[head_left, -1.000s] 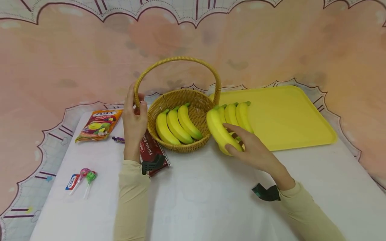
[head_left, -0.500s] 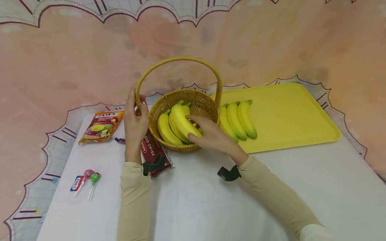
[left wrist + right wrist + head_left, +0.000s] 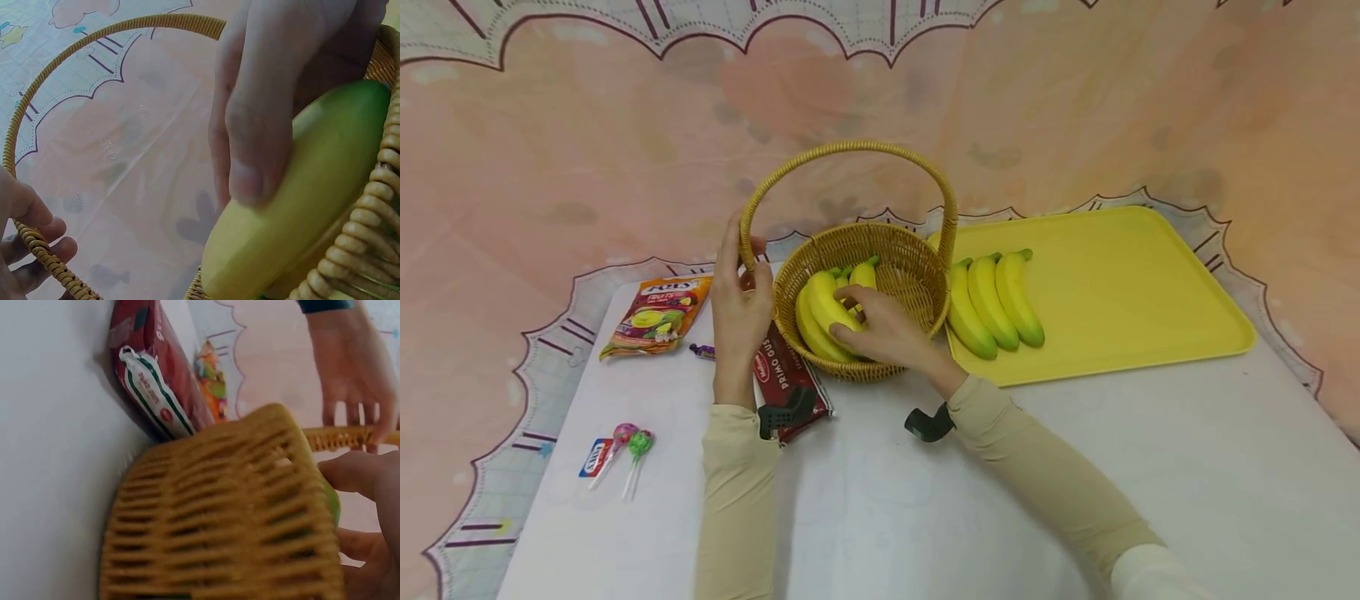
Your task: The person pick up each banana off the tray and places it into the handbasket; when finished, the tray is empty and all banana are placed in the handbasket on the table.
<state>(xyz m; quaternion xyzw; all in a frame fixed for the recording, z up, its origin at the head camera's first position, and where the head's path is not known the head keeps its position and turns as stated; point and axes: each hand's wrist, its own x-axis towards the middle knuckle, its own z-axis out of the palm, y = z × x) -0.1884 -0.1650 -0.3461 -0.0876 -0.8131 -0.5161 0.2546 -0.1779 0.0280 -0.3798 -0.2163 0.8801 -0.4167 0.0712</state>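
Note:
A wicker basket point(image 3: 872, 372) with a tall arched handle point(image 3: 850, 147) stands mid-table in the head view. My left hand point(image 3: 741, 308) holds the handle's lower left side; the left wrist view shows thumb and fingers around the cane. My right hand point(image 3: 891, 332) reaches over the front rim and grips a banana point(image 3: 826, 302) inside the basket, above other bananas there. Up close in the left wrist view, the right thumb presses along the yellow side of that banana point(image 3: 312, 187). The basket wall point(image 3: 212, 512) hides most of it in the right wrist view.
Several bananas, one of them a near banana point(image 3: 1019, 300), lie on the left end of a yellow tray point(image 3: 1135, 292). Left of the basket are a red-brown packet point(image 3: 782, 375), an orange candy bag point(image 3: 658, 315), a purple-wrapped sweet point(image 3: 702, 352) and two lollipops, one green point(image 3: 641, 442).
My right hand has carried the banana leftward from beside the tray into the basket and lowered it toward the left side. My left hand stays on the handle.

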